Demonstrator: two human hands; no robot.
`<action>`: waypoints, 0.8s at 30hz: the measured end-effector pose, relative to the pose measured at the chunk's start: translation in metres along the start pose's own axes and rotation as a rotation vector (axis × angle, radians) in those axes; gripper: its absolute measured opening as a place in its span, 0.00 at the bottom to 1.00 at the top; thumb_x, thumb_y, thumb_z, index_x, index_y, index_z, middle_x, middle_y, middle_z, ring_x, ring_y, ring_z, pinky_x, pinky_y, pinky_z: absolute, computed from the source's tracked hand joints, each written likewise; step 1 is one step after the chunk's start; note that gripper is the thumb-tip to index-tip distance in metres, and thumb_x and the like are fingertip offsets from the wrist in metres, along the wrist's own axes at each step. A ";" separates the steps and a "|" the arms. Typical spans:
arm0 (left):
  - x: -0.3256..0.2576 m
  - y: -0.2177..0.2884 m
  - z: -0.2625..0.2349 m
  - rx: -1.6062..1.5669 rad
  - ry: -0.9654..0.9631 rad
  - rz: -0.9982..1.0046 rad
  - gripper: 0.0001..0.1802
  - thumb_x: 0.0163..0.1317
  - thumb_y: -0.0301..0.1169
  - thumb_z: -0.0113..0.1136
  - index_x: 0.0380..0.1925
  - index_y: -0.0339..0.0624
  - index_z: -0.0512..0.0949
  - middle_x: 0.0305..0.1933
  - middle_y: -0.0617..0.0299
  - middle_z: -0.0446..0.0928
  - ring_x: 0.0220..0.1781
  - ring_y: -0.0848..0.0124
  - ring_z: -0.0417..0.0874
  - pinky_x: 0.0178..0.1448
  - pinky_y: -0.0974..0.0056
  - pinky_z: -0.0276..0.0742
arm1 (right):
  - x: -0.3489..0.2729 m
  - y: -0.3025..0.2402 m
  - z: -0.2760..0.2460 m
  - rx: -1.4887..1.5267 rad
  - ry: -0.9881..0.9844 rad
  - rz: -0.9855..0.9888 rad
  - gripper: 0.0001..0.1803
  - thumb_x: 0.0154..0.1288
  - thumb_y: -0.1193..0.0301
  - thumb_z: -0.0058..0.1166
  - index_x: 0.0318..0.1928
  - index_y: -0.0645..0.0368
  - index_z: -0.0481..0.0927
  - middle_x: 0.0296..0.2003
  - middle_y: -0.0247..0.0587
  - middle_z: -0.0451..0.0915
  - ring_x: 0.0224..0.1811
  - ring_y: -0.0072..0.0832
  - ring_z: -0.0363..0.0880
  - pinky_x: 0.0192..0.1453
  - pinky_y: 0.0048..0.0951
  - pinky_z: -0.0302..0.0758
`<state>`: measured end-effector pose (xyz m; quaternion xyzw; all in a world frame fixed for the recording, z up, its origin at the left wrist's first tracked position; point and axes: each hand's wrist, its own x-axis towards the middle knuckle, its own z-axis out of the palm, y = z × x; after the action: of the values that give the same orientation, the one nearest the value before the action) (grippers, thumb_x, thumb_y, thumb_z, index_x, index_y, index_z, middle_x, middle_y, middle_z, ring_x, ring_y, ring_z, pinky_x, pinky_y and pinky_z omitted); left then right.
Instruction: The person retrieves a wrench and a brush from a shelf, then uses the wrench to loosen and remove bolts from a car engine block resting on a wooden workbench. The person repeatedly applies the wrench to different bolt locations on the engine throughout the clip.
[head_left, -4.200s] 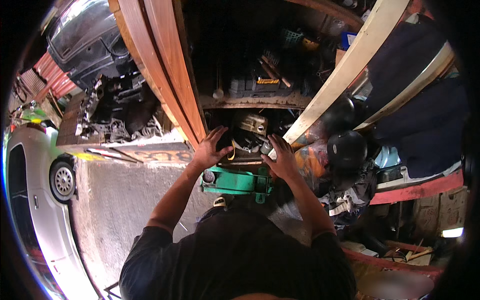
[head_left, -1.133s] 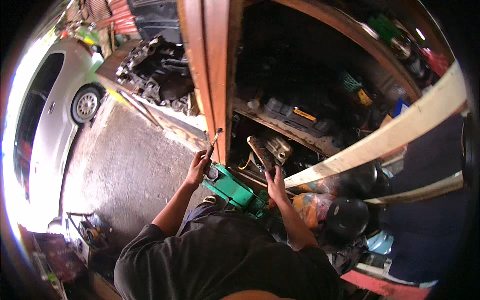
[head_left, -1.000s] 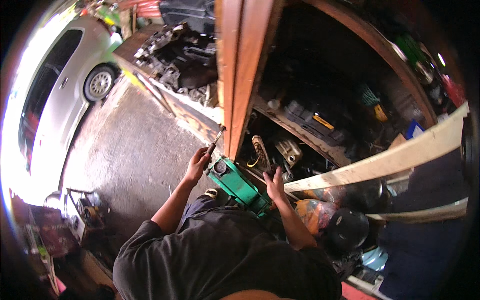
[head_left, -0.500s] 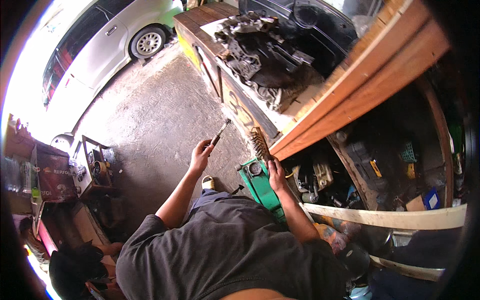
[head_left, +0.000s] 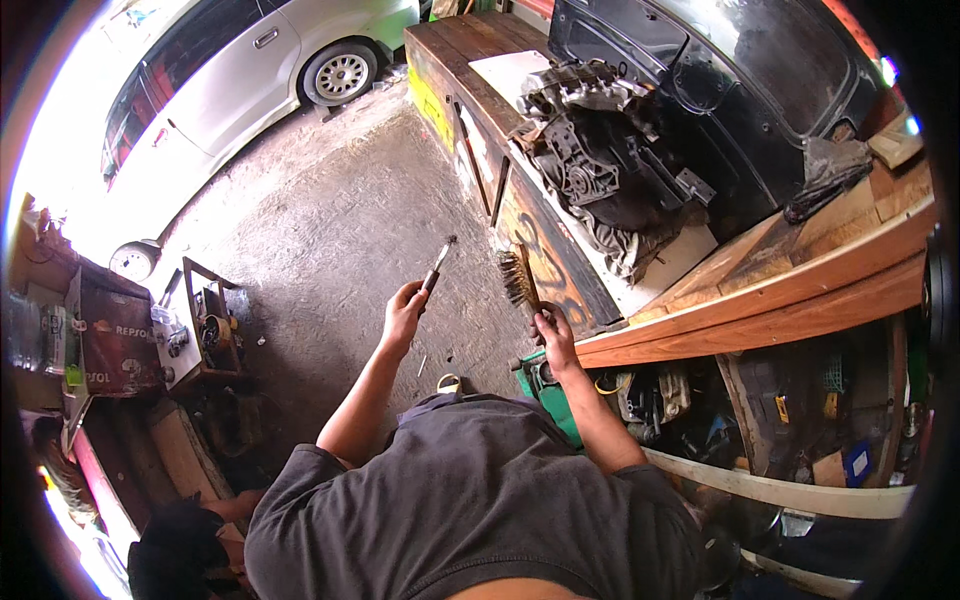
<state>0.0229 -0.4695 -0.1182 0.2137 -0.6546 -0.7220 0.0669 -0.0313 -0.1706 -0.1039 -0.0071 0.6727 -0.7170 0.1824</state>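
Observation:
My left hand (head_left: 405, 308) is closed round a slim tool (head_left: 436, 268) with a pale metal shaft and a small dark tip, like a thin brush; its exact kind is unclear. The tip points up and away, over the concrete floor. My right hand (head_left: 555, 335) grips a wire brush (head_left: 516, 277) by its handle, bristles facing left and head pointing away from me. Both tools are held apart in the air. Beyond the brush, an engine (head_left: 590, 150), greasy and partly taken apart, rests on the workbench (head_left: 470, 48) with cloth under it.
A silver car (head_left: 235, 75) stands at the far left. A dark car door panel (head_left: 740, 120) leans behind the engine. Shelves with cluttered parts (head_left: 690, 400) lie right, beside a green metal piece (head_left: 548, 395). Boxes (head_left: 125, 330) stand left; another person (head_left: 180, 550) is at lower left.
My view has swung right and up, so more of the engine and bench shows. Both hands keep their tools; the wire brush is turned more with its bristles to the left.

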 end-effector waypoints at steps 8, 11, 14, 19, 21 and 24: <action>0.039 -0.006 -0.014 0.001 0.064 -0.026 0.18 0.68 0.37 0.57 0.53 0.38 0.78 0.34 0.73 0.75 0.31 0.82 0.68 0.34 0.72 0.64 | 0.046 -0.005 0.020 0.131 -0.049 0.051 0.15 0.72 0.69 0.50 0.56 0.55 0.69 0.36 0.33 0.75 0.29 0.21 0.75 0.31 0.23 0.70; 0.060 -0.005 -0.016 0.015 0.075 -0.045 0.18 0.68 0.36 0.57 0.53 0.37 0.78 0.35 0.72 0.76 0.32 0.82 0.70 0.35 0.73 0.64 | 0.073 -0.002 0.024 0.145 -0.070 0.069 0.13 0.73 0.71 0.49 0.55 0.55 0.69 0.37 0.35 0.77 0.30 0.22 0.75 0.32 0.24 0.73; 0.091 0.003 -0.017 0.039 0.080 -0.038 0.18 0.68 0.36 0.58 0.53 0.37 0.78 0.37 0.71 0.77 0.34 0.82 0.72 0.37 0.73 0.67 | 0.110 0.001 0.028 0.133 -0.098 0.065 0.13 0.73 0.71 0.49 0.55 0.54 0.69 0.37 0.35 0.78 0.31 0.22 0.75 0.31 0.25 0.74; 0.148 0.039 -0.008 0.054 0.048 -0.160 0.18 0.68 0.34 0.57 0.53 0.35 0.77 0.40 0.65 0.80 0.42 0.76 0.77 0.48 0.70 0.72 | 0.176 -0.016 0.036 0.123 -0.088 0.052 0.13 0.72 0.72 0.49 0.55 0.54 0.69 0.35 0.35 0.78 0.29 0.20 0.74 0.29 0.24 0.72; 0.174 0.051 -0.003 0.050 0.023 -0.148 0.18 0.68 0.34 0.57 0.54 0.36 0.77 0.40 0.66 0.79 0.41 0.77 0.77 0.47 0.71 0.72 | 0.207 -0.028 0.035 0.070 -0.106 0.042 0.13 0.72 0.72 0.49 0.55 0.54 0.69 0.34 0.35 0.77 0.28 0.20 0.73 0.29 0.24 0.72; 0.204 0.062 0.006 0.013 0.018 -0.069 0.19 0.68 0.34 0.57 0.56 0.37 0.75 0.41 0.65 0.79 0.41 0.77 0.77 0.47 0.70 0.72 | 0.246 -0.039 0.034 0.063 -0.117 0.034 0.13 0.71 0.70 0.51 0.54 0.53 0.70 0.33 0.32 0.77 0.27 0.19 0.72 0.28 0.23 0.70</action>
<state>-0.1741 -0.5492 -0.1021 0.2432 -0.6508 -0.7178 0.0466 -0.2624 -0.2693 -0.1208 -0.0320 0.6382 -0.7329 0.2336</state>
